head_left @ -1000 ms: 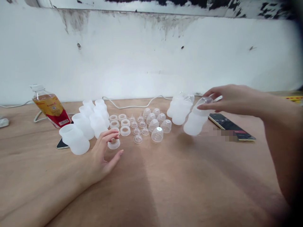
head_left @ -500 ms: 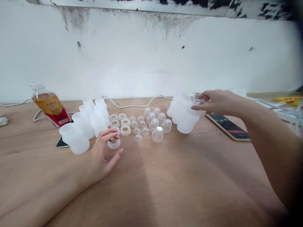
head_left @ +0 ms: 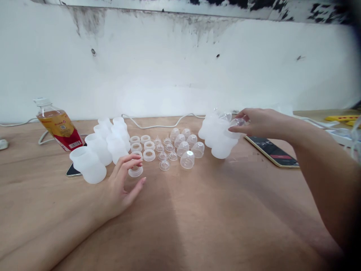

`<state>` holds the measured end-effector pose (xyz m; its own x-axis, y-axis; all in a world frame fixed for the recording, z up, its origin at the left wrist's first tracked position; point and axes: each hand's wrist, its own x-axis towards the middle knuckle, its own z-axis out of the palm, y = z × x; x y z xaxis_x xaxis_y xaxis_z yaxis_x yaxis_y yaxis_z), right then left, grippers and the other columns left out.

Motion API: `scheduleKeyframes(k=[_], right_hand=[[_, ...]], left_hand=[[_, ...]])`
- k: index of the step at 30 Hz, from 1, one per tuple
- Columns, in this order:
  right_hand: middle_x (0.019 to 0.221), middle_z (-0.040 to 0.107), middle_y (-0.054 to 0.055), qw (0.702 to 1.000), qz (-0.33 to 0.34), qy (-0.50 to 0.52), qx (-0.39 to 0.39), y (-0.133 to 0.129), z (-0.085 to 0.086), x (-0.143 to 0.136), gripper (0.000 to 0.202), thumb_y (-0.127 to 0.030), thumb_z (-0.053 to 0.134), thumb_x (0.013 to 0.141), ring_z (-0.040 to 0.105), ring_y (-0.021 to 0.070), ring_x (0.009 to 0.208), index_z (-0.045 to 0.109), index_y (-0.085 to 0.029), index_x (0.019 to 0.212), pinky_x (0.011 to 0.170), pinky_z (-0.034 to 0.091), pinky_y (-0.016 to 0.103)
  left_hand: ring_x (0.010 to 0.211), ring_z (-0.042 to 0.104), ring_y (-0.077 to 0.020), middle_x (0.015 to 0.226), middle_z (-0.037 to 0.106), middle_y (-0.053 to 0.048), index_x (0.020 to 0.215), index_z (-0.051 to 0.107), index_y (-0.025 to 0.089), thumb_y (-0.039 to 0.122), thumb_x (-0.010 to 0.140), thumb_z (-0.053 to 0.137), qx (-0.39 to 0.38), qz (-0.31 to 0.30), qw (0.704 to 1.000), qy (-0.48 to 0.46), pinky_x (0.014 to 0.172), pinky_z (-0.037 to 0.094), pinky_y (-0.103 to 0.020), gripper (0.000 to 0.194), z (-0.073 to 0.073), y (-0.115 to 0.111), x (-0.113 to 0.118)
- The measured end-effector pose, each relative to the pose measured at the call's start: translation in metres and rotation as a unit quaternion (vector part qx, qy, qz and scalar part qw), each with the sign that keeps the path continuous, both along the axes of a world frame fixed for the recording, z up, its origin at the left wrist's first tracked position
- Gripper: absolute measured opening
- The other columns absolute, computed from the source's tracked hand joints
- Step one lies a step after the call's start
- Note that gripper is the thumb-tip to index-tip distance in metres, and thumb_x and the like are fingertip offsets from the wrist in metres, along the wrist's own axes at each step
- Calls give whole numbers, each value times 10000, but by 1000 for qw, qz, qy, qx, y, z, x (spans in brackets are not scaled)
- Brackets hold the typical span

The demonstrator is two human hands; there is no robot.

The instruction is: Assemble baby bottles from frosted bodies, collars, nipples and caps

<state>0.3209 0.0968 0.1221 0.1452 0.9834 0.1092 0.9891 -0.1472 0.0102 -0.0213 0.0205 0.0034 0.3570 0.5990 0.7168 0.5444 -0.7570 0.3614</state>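
My left hand [head_left: 124, 184] hovers low over the table with fingers and thumb apart, holding nothing. Its fingertips are nearest to a clear collar ring [head_left: 135, 172]. Beside it on the left stand several frosted baby bottle bodies [head_left: 91, 169], mouths up. To its right lie silicone nipples [head_left: 164, 165] and clear dome caps [head_left: 187, 160] in rows. At the right, my right hand [head_left: 254, 120] grips the clear cap [head_left: 238, 122] of a baby bottle among a cluster of capped frosted bottles [head_left: 221, 145]. The hand partly hides that bottle.
A drink bottle [head_left: 63, 128] with a yellow and red label leans at the left. One phone [head_left: 73, 170] lies partly under the bottle bodies, another phone [head_left: 272, 151] right of the capped bottles. A white cable [head_left: 158, 128] runs along the wall. Yellow items [head_left: 342, 118] lie far right.
Almost nothing differs. Both hands keep their places and poses, and the view has shifted very slightly.
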Motion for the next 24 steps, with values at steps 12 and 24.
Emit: scheduleKeyframes(k=[12,24], right_hand=[[857,591,132,1000,5,1,24,4,-5,1,455,-475,544,689,524,192,730,537,-106,955,556,366,293],[1102,527,144,930,253,29,265,-54,-23,-86,402,-366,473,795,550,229,907,476,-109,1104,749,457,371]], left_hand=[[1000,487,-200,1062,479,-113,1080,423,145,72,748,524,5,10,1000,8,778,469,-331,355,2,-2,0],[1227,313,-248,1338,278,-175,1256,296,115,190,802,476,5,-27,979,202,972,346,-377,494,7,-13,-2]])
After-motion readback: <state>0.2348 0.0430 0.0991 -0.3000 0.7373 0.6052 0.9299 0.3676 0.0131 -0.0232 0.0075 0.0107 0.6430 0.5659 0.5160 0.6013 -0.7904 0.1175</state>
